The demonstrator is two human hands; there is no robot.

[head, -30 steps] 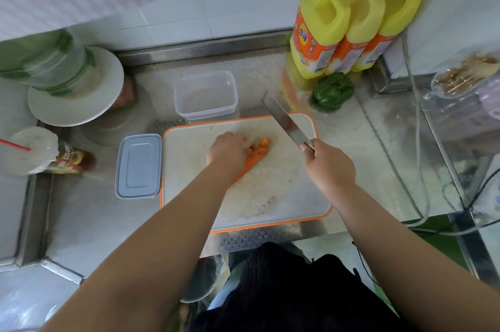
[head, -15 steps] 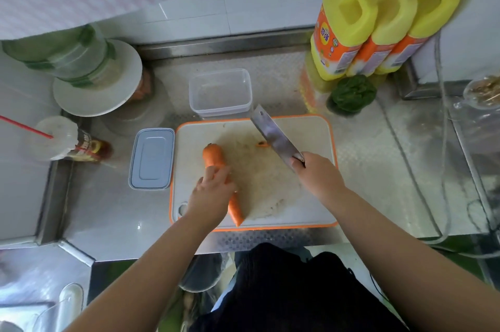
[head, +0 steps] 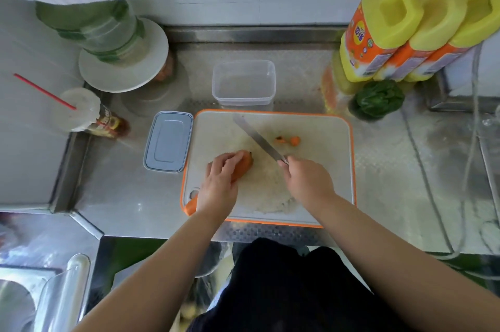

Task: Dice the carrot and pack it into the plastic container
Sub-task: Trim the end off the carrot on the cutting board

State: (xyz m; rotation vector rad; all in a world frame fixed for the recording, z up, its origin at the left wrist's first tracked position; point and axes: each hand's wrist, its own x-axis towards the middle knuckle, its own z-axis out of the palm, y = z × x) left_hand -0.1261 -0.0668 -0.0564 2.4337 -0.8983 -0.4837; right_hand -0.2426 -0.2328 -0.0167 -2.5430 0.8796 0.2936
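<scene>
An orange carrot (head: 243, 164) lies slantwise on the white, orange-rimmed cutting board (head: 319, 126), its thin tip sticking out past the board's front left corner. My left hand (head: 219, 185) grips its middle. My right hand (head: 308, 180) holds a knife (head: 257, 139) whose blade points up-left, just right of the carrot's thick end. Two small cut carrot bits (head: 288, 140) lie on the board right of the blade. The clear plastic container (head: 243, 83) stands behind the board, with nothing in it.
The container's grey lid (head: 168, 141) lies left of the board. Three yellow bottles (head: 405, 29) and a green vegetable (head: 378, 99) stand at the back right. A lidded cup with a red straw (head: 81, 110) and a large jug (head: 108, 34) are at the left. Cables (head: 433, 196) run at the right.
My left hand turned the carrot so its thick end points up-right and its tip overhangs the board's corner. The knife blade dropped lower, closer to the carrot's thick end.
</scene>
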